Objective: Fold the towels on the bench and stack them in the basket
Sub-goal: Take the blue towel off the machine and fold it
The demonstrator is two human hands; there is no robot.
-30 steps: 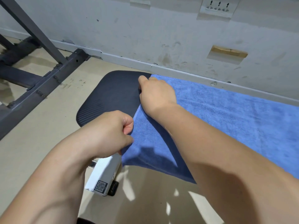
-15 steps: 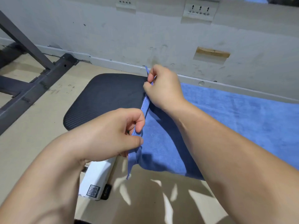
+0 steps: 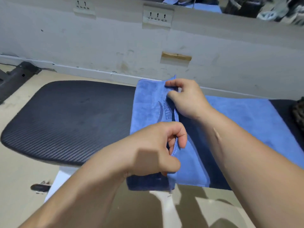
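A blue towel (image 3: 243, 117) lies across the black padded bench (image 3: 65, 119). Its left end is turned over to the right, so the underside with a dark embroidered logo (image 3: 164, 112) faces up. My left hand (image 3: 153, 150) pinches the near corner of that lifted edge. The far corner is pinched by my right hand (image 3: 185, 99), just above the towel. Both hands hold the edge off the spread part of the towel. No basket is in view.
The bench's white base (image 3: 57, 183) shows below the pad. A grey wall with sockets (image 3: 158, 15) runs close behind the bench. A dark metal frame (image 3: 14, 76) stands at the far left on the beige floor. A dark object (image 3: 299, 112) sits at the bench's right edge.
Both hands have lifted the towel's left edge off the bench and carried it to the right, turning the end over so its logo side shows. More bare bench pad is exposed at the left.
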